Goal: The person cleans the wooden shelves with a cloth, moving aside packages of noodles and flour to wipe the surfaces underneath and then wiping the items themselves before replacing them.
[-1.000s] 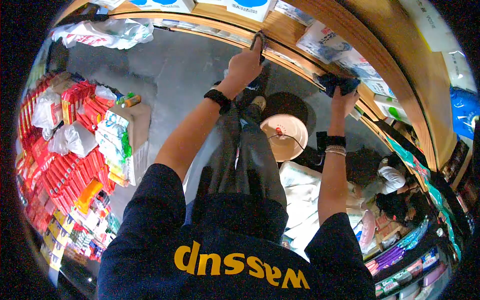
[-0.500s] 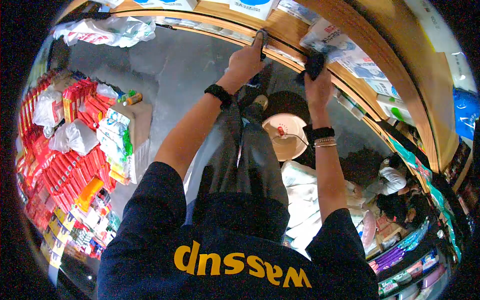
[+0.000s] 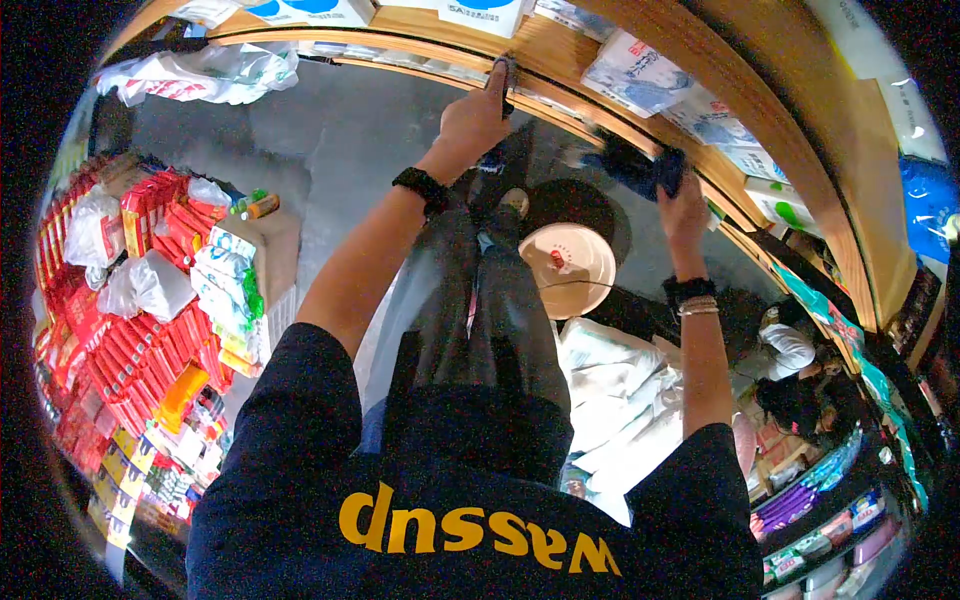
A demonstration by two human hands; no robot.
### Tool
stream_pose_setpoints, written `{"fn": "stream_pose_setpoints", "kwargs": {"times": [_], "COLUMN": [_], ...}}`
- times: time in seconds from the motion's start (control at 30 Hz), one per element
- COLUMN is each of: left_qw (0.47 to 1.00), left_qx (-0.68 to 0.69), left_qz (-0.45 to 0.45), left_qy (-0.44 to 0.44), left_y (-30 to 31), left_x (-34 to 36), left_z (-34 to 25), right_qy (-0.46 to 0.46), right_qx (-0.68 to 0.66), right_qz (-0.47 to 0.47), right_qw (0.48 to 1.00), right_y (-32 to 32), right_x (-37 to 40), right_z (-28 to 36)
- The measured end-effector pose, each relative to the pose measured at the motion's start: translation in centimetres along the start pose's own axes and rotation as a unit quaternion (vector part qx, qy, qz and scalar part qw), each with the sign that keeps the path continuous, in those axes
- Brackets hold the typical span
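My right hand (image 3: 683, 215) is closed on a dark cloth (image 3: 640, 172), which hangs just below the front edge of the wooden shelf (image 3: 560, 62). Part of the cloth is smeared by motion. My left hand (image 3: 472, 128) is at the same shelf edge farther left, its index finger stretched up onto the wood and the other fingers curled. Something small and dark shows by that finger, too little of it to name. White printed packages (image 3: 640, 72) stand on the shelf above my right hand.
A beige basin (image 3: 585, 285) is on the grey floor below my hands. White bags (image 3: 615, 400) lie to the right of my legs. Stacked red packages (image 3: 150, 350) fill the left side. A plastic bag (image 3: 205, 75) hangs at upper left. Another person (image 3: 790, 345) is low at right.
My right hand has moved right and down along the shelf edge with the dark cloth, uncovering the white packages. My left hand has shifted slightly left, its finger still on the edge.
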State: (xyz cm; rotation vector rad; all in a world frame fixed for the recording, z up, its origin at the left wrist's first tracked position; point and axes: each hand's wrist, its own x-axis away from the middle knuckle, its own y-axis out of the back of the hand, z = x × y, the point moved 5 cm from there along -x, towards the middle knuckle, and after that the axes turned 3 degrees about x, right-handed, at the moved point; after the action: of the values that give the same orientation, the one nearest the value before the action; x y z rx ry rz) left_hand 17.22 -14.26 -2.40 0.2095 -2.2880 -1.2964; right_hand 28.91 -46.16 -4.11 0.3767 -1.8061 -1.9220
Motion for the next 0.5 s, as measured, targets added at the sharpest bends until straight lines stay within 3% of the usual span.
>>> {"fn": "stream_pose_setpoints", "kwargs": {"times": [0.07,0.17,0.23,0.27,0.33,0.37,0.43,0.5], "left_qw": [1.000,1.000,1.000,1.000,0.999,0.999,0.999,0.997], "left_qx": [-0.002,-0.007,-0.008,-0.007,-0.007,-0.011,-0.014,0.060], "left_qz": [-0.002,-0.001,0.002,0.010,0.016,-0.001,-0.020,-0.040], "left_qy": [0.002,-0.003,-0.008,-0.020,-0.030,-0.037,-0.042,-0.031], "left_y": [-0.2,0.2,0.4,0.4,0.4,0.3,0.5,0.8], "left_x": [-0.2,-0.2,-0.1,-0.1,-0.1,0.0,0.2,0.8], "left_z": [0.1,-0.1,0.2,0.3,0.6,0.5,0.0,-0.9], "right_qy": [-0.091,-0.126,-0.222,-0.219,-0.378,-0.375,-0.292,-0.288], "right_qx": [0.075,0.068,0.046,0.046,0.021,0.021,0.026,0.036], "right_qz": [0.028,0.051,0.073,0.074,0.099,0.100,-0.019,-0.032], "right_qw": [0.993,0.988,0.971,0.972,0.920,0.921,0.956,0.956], "right_y": [-0.3,3.3,4.8,4.7,3.3,2.3,2.1,1.7], "right_x": [1.2,2.5,3.3,3.3,4.4,4.8,4.4,3.9], "right_z": [-4.4,-6.2,-8.5,-9.7,-14.1,-15.3,-16.1,-16.1]}}
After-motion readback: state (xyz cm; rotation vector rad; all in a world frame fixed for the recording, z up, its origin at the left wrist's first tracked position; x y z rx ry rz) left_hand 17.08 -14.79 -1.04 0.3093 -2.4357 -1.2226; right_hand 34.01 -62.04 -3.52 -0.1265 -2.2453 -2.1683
